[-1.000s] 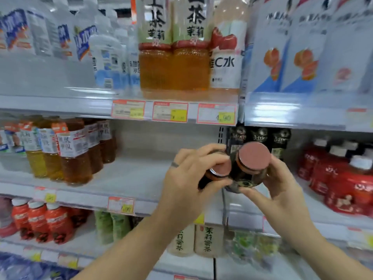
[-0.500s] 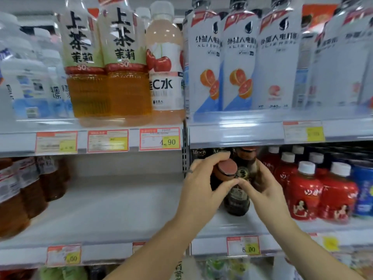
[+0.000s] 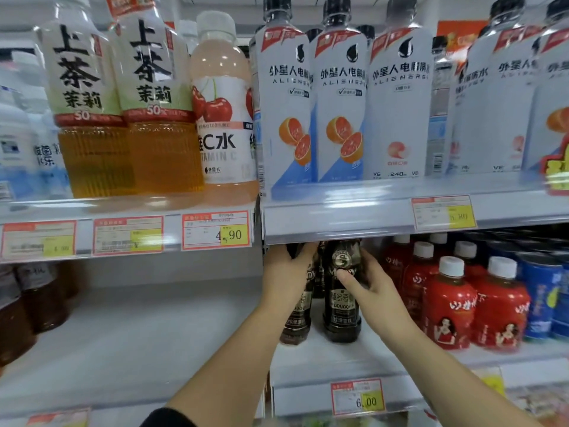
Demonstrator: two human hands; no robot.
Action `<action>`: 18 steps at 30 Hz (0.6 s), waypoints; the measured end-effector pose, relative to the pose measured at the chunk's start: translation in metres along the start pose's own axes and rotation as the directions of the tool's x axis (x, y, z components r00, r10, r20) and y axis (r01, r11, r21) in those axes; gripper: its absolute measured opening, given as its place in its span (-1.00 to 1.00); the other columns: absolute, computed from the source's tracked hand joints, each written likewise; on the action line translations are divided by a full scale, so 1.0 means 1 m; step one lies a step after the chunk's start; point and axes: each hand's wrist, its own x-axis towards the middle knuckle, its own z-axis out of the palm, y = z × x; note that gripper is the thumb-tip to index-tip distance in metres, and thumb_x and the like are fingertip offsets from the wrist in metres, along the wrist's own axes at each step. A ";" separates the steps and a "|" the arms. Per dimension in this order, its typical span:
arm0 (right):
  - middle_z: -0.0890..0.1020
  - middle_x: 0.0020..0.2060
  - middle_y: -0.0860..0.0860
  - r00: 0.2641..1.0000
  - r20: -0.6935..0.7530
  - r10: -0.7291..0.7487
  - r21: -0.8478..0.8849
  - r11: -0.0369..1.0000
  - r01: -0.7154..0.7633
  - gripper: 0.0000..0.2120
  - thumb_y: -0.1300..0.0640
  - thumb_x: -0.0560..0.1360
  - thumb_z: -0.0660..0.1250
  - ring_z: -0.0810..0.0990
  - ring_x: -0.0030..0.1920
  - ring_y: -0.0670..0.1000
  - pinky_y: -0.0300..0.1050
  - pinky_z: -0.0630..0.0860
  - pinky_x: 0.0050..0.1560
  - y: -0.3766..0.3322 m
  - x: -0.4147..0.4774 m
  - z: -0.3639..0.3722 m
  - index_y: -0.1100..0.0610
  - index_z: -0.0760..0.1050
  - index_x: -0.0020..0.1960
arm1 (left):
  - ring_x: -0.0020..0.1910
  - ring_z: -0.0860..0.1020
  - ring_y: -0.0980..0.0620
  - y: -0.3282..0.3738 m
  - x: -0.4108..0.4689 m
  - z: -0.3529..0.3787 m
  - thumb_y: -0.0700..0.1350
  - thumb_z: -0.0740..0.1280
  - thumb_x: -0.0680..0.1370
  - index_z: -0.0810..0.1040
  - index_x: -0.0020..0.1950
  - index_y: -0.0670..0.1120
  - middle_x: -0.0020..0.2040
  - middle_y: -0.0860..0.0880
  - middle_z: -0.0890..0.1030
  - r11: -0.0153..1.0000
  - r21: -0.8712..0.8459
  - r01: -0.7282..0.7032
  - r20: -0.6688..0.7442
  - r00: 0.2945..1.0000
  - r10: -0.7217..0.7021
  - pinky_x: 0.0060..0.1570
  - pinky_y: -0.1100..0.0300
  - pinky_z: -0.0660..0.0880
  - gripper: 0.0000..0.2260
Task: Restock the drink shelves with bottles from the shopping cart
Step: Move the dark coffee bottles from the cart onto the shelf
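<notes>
Shelving step: left hand [image 3: 284,272] curls round the left dark bottle [image 3: 297,320], right hand [image 3: 374,291] round the right dark bottle [image 3: 341,315] — both on the shelf [image 3: 369,360] beside red bottles [image 3: 449,306]. Next, likely: release gently.

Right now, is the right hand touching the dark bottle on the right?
Touching. The head view shows the right hand gripping the dark bottle, thumb across its label.

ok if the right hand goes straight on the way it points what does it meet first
Likely the rear bottles standing deeper in that row. The right hand grips a dark bottle and points into the shelf, so that bottle would touch them first. Depth there is unclear.
</notes>
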 end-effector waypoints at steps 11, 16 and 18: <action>0.56 0.19 -0.15 1.000 -0.009 0.014 0.008 1.000 -0.014 -0.49 0.05 0.46 0.36 0.51 0.21 -0.20 -0.15 0.42 0.26 0.003 -0.002 0.004 0.00 0.33 0.39 | 0.13 0.49 0.24 -0.039 -0.018 -0.020 -0.04 0.36 0.49 0.36 0.17 0.22 0.15 0.15 0.53 0.996 -0.066 0.059 0.076 0.996 -0.054 0.11 0.39 0.38 -0.67; 0.57 0.06 -0.17 0.962 0.167 0.216 -0.346 0.926 -0.148 -0.44 0.11 0.34 0.51 0.55 0.04 -0.20 -0.28 0.47 0.02 0.012 -0.008 -0.010 -0.02 0.35 0.26 | 0.13 0.51 0.20 -0.071 -0.047 -0.043 -0.14 0.46 0.41 0.27 0.32 0.12 0.11 0.18 0.51 0.964 0.134 0.230 0.307 0.915 -0.261 0.22 0.13 0.43 -0.42; 0.58 0.07 -0.09 0.955 0.154 0.254 -0.431 0.887 -0.167 -0.45 0.12 0.33 0.51 0.58 0.02 -0.10 -0.14 0.53 0.07 0.017 -0.009 -0.011 0.01 0.36 0.25 | 0.05 0.50 0.28 -0.074 -0.045 -0.047 -0.20 0.46 0.42 0.30 0.25 0.11 0.03 0.26 0.48 0.955 0.180 0.236 0.323 0.903 -0.284 0.15 0.22 0.42 -0.47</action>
